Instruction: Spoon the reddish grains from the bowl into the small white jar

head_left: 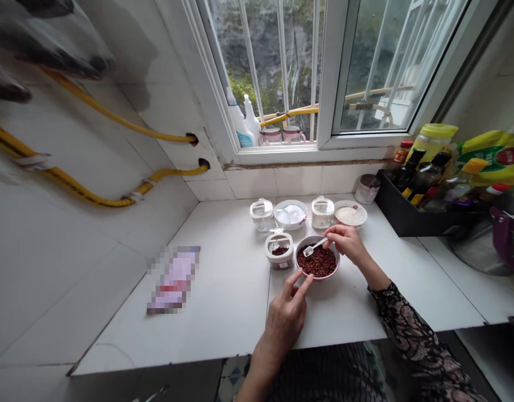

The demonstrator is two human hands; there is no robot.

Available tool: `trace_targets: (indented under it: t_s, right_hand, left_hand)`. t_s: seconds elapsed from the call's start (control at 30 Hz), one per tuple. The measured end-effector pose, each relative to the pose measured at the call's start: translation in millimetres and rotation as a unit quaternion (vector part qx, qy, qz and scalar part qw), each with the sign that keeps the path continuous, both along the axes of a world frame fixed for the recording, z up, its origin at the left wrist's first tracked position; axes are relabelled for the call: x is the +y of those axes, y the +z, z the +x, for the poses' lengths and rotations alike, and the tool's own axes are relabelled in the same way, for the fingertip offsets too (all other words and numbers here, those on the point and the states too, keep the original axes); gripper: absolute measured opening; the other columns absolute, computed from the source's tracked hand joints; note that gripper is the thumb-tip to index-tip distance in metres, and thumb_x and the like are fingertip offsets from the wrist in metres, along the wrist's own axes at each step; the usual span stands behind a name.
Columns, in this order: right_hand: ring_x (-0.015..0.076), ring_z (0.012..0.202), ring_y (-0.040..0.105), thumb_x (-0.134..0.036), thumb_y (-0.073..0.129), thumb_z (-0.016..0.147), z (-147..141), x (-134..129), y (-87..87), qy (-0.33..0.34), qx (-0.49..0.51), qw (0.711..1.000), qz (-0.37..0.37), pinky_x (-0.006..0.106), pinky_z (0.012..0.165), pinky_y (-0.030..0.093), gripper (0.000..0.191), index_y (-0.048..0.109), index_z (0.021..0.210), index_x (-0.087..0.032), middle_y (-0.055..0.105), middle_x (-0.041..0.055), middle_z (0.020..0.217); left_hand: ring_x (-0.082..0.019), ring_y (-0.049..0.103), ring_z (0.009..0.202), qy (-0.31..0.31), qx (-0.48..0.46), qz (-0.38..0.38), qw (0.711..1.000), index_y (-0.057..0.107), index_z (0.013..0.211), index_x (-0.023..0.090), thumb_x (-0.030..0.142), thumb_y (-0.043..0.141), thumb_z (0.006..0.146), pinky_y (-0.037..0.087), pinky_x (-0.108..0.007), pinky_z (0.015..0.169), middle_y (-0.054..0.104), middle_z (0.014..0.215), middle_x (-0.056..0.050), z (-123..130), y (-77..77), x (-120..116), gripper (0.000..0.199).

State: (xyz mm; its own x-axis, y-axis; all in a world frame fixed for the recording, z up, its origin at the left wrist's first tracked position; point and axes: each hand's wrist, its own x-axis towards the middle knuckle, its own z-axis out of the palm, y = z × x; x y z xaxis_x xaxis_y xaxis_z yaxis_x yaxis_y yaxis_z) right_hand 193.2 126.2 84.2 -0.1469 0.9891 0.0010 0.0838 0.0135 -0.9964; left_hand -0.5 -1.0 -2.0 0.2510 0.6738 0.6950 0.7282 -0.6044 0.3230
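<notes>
Between the fingers of my right hand (344,243) is the handle of a small white spoon (317,245). The spoon's head rests over dark red peppercorns (319,262) that fill a round bowl (337,269). At the bowl's near rim, my left hand (288,312) has two fingers stretched out, their tips at or against the rim; it grips nothing. Just left of the bowl stands a clear seasoning jar (279,258) with a pale frame and raised lid, partly filled with the same dark red peppercorns.
Behind are a bowl of white grains (290,214), a bowl of off-white grains (350,214), and two lidded seasoning jars (262,215). A blurred purple packet (175,279) lies left. A black bottle box (401,215) and a glass-lidded pot (479,251) stand right.
</notes>
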Motion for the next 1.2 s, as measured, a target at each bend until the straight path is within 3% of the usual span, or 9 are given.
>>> trace_targets:
  t_s: [0.2,0.3,0.37,0.43,0.53,0.73,0.93,1.07,1.2]
  right_hand:
    - [0.0072,0.033,0.036,-0.047,0.069,0.071,-21.3,-11.7,2.5,-0.009,0.054,0.997,0.052,0.023,0.033,0.027,0.03,0.065,0.08,-0.019,0.073,0.0045,0.063]
    - [0.012,0.039,0.049,-0.047,0.062,0.084,-37.3,-22.7,0.8,-0.03,0.027,0.99,0.134,0.026,0.039,0.041,0.027,0.066,0.088,-0.021,0.076,0.006,0.073]
    - [0.0182,0.06,0.067,-0.04,0.058,0.09,-44.9,-29.0,-0.9,-0.019,-0.032,0.974,0.223,0.031,0.058,0.054,0.021,0.069,0.092,-0.022,0.077,0.007,0.08]
    - [0.0212,0.073,0.071,-0.033,0.056,0.091,-48.1,-32.8,-2.4,0.018,-0.103,0.946,0.308,0.034,0.071,0.057,0.019,0.071,0.091,-0.023,0.078,0.0076,0.082]
    - [0.0213,0.073,0.072,-0.03,0.054,0.092,-44.0,-33.0,-2.9,0.048,-0.151,0.917,0.367,0.034,0.071,0.056,0.019,0.072,0.09,-0.022,0.078,0.0077,0.082]
    - [0.0207,0.066,0.071,-0.029,0.056,0.091,-13.9,-17.5,1.8,-0.026,-0.096,0.956,0.277,0.032,0.066,0.055,0.016,0.069,0.089,-0.02,0.074,0.0047,0.072]
    - [0.0181,0.057,0.065,-0.023,0.055,0.082,3.7,-4.7,-2.7,0.019,-0.171,0.963,0.21,0.03,0.062,0.051,0.015,0.068,0.075,-0.021,0.071,0.0011,0.06]
    - [0.0174,0.058,0.065,-0.024,0.056,0.079,-0.4,-3.9,-7.6,0.028,-0.147,0.974,0.171,0.028,0.06,0.049,0.015,0.068,0.073,-0.021,0.071,0.0006,0.058]
    - [0.0138,0.046,0.055,-0.032,0.06,0.076,0.1,-1.4,-7.0,0.034,-0.094,0.99,0.102,0.024,0.047,0.041,0.016,0.068,0.072,-0.019,0.07,0.0001,0.054]
  left_hand:
    - [-0.012,0.069,0.088,-0.002,0.002,-0.002,1.0,0.047,0.146,0.022,-0.001,0.041,0.09,0.06,-0.023,0.079,0.056,0.135,-0.015,0.0,0.2,0.0,0.061]
    - [-0.012,0.069,0.087,-0.002,0.001,0.001,1.0,0.045,0.148,0.023,-0.001,0.041,0.091,0.061,-0.024,0.08,0.057,0.135,-0.015,-0.1,0.4,0.3,0.063]
    - [-0.012,0.069,0.086,-0.002,0.001,0.006,1.0,0.044,0.149,0.024,-0.002,0.041,0.091,0.061,-0.024,0.079,0.057,0.135,-0.015,0.0,0.4,0.5,0.063]
    - [-0.012,0.069,0.084,-0.001,0.0,0.013,1.0,0.043,0.149,0.024,-0.002,0.041,0.09,0.061,-0.024,0.077,0.057,0.134,-0.016,0.1,0.4,0.6,0.064]
    - [-0.012,0.068,0.083,0.001,0.001,0.013,1.0,0.043,0.149,0.024,-0.002,0.041,0.091,0.061,-0.024,0.076,0.057,0.134,-0.015,0.1,0.2,0.4,0.064]
    - [-0.013,0.069,0.088,0.0,0.004,-0.004,1.0,0.042,0.15,0.025,0.0,0.041,0.092,0.061,-0.025,0.079,0.057,0.135,-0.015,-0.5,-0.1,-0.3,0.063]
    - [-0.013,0.069,0.086,0.002,0.002,-0.003,1.0,0.045,0.147,0.025,0.001,0.041,0.093,0.061,-0.025,0.078,0.057,0.134,-0.015,0.3,0.3,-0.2,0.06]
    - [-0.012,0.069,0.086,0.0,-0.003,0.001,1.0,0.048,0.145,0.023,0.0,0.041,0.092,0.061,-0.024,0.079,0.056,0.135,-0.015,1.1,0.8,0.0,0.058]
    - [-0.012,0.068,0.086,-0.001,-0.005,0.001,1.0,0.049,0.144,0.022,-0.001,0.041,0.092,0.06,-0.024,0.079,0.056,0.135,-0.015,1.3,0.2,0.1,0.058]
